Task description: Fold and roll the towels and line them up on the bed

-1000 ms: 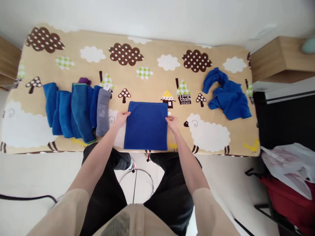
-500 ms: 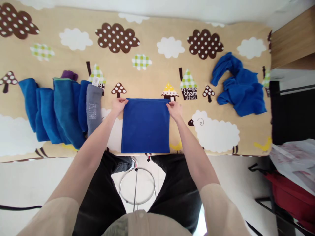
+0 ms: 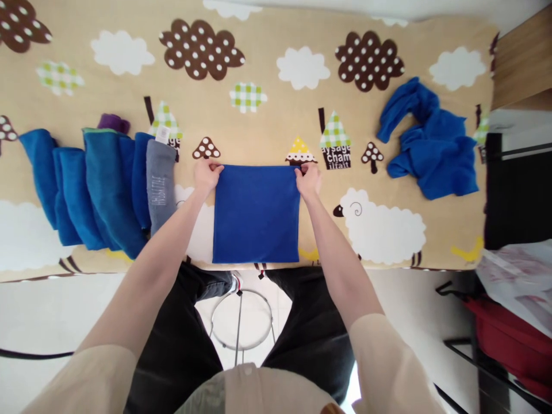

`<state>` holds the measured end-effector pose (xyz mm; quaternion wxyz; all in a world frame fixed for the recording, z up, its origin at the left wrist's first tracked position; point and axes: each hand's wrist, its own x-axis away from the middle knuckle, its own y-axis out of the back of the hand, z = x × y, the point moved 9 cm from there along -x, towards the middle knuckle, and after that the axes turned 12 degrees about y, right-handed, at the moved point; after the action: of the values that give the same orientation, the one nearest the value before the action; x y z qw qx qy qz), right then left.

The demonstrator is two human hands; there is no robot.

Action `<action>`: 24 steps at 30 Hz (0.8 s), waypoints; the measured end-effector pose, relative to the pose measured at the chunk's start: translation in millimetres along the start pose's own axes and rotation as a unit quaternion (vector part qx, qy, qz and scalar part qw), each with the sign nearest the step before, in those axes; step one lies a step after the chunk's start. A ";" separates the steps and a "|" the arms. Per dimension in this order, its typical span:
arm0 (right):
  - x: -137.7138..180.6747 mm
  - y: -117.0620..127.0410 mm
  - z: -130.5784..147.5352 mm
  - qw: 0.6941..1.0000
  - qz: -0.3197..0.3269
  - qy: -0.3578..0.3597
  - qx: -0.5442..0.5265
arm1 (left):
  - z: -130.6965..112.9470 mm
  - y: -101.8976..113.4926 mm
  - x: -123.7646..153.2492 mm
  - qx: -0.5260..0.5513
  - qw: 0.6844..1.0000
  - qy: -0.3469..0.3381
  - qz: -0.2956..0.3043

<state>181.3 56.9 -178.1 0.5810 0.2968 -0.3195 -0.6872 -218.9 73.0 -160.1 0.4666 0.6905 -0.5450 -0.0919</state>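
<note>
A blue towel (image 3: 256,215) lies flat as a near-square in front of me, its lower edge close to the front edge of the covered surface. My left hand (image 3: 207,175) pinches its far left corner between thumb and fingers. At the far right corner, my right hand (image 3: 308,179) has the same kind of pinch. Left of my left arm lies a row of rolled or folded cloths, mostly blue, with a grey towel (image 3: 160,187) at the row's right end. Crumpled blue cloth (image 3: 435,144) lies in a loose heap at the far right.
The surface has a beige cover (image 3: 259,129) printed with clouds, sheep and mushrooms. A purple cloth (image 3: 112,123) pokes out behind the row. A metal-ringed stool (image 3: 241,348) stands below, between my legs. A red bag (image 3: 509,339) and white plastic (image 3: 521,282) are at the lower right.
The towel's far edge looks straighter, where a narrow strip showed along it before. Both hands keep their corners. The whole view has shifted slightly and come a little closer.
</note>
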 end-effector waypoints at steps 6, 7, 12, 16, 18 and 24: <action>-16.1 -11.3 -13.6 0.994 0.086 0.015 -0.060 | -12.4 -11.4 -18.7 -0.093 0.989 -0.063 0.100; -18.9 -10.8 -15.2 0.994 0.097 0.009 -0.056 | -14.8 -11.2 -22.8 -0.096 0.987 -0.071 0.103; -18.5 1.3 11.7 0.999 0.044 -0.004 0.015 | -35.9 5.2 -11.9 -0.065 0.993 -0.102 0.001; 26.1 -14.0 87.4 0.993 0.027 0.105 0.055 | -53.6 -7.5 49.9 -0.074 0.976 -0.192 -0.064; 57.9 -33.3 116.3 0.979 0.076 0.176 0.064 | -55.0 -36.1 79.8 -0.089 0.960 -0.264 -0.001; 74.5 -48.5 85.0 0.960 0.132 0.212 0.126 | -32.6 -65.8 75.8 -0.094 0.949 -0.301 0.021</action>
<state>74.5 -2.8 -166.2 0.6790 0.4617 -0.3090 -0.4798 -124.8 25.3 -162.3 0.3456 0.5724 -0.6632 -0.3364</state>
